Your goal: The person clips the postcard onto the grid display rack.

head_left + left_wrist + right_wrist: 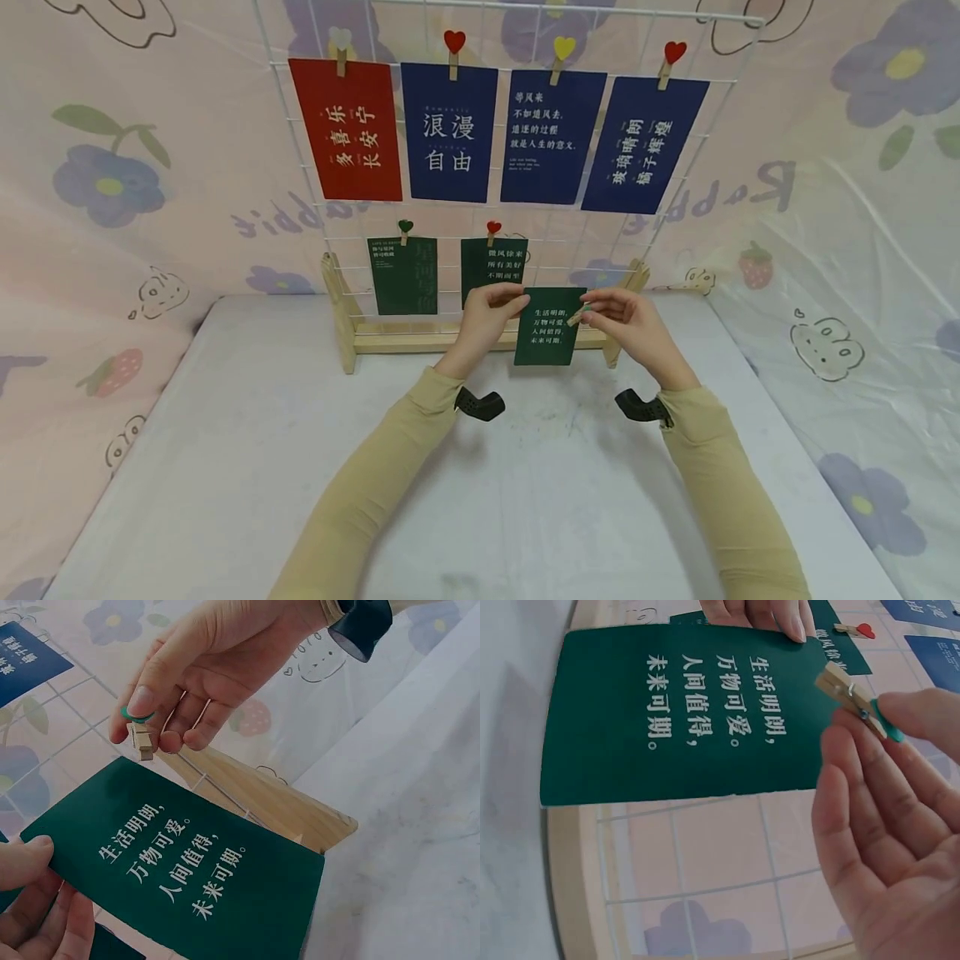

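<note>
A green card with white writing is pinched at its upper left corner by my left hand, thumb in front and fingers behind. My right hand pinches a small wooden clothespin between thumb and fingers; a green ornament sits on its thumb side. In the right wrist view the pin's tip overlaps the card's edge. Behind the card stands a white wire grid, where a second green card hangs from a clothespin with a red heart, partly hidden by my left hand.
Another green card hangs at the lower left. Above hang a red card and several blue cards, each under a heart clothespin. The grid stands in a wooden base on a white tabletop. A patterned cloth surrounds it.
</note>
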Available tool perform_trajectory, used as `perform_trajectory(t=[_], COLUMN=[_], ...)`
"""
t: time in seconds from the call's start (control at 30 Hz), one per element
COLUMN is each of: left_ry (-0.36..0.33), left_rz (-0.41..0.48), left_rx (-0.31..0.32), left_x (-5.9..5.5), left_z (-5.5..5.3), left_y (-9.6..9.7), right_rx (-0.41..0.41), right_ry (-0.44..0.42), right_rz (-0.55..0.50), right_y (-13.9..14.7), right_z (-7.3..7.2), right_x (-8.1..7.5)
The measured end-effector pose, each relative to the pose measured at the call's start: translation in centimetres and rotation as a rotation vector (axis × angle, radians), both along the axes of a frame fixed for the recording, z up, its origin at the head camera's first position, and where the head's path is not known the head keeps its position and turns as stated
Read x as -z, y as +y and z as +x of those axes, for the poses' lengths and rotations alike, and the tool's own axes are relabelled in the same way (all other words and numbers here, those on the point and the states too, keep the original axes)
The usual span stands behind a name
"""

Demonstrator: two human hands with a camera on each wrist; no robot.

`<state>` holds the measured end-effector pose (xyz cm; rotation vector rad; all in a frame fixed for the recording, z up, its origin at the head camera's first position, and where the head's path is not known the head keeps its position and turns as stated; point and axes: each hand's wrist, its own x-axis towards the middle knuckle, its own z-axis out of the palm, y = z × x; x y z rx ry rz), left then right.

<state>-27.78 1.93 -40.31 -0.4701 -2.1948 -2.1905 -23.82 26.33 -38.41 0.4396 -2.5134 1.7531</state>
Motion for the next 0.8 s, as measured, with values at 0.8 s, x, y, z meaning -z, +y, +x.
perform_trajectory(t=[0.8], left_ry=[0.241], left_rz=[-0.071], left_rx=[-0.146], left_x=[-3.2], left_z=[-2.0], left_y=[2.2], right_rx=[0.19], right_ry=[0.302], right_rz=[0.127], right_y=[-2.6], right_z=[-0.3], right_x=[-5.8])
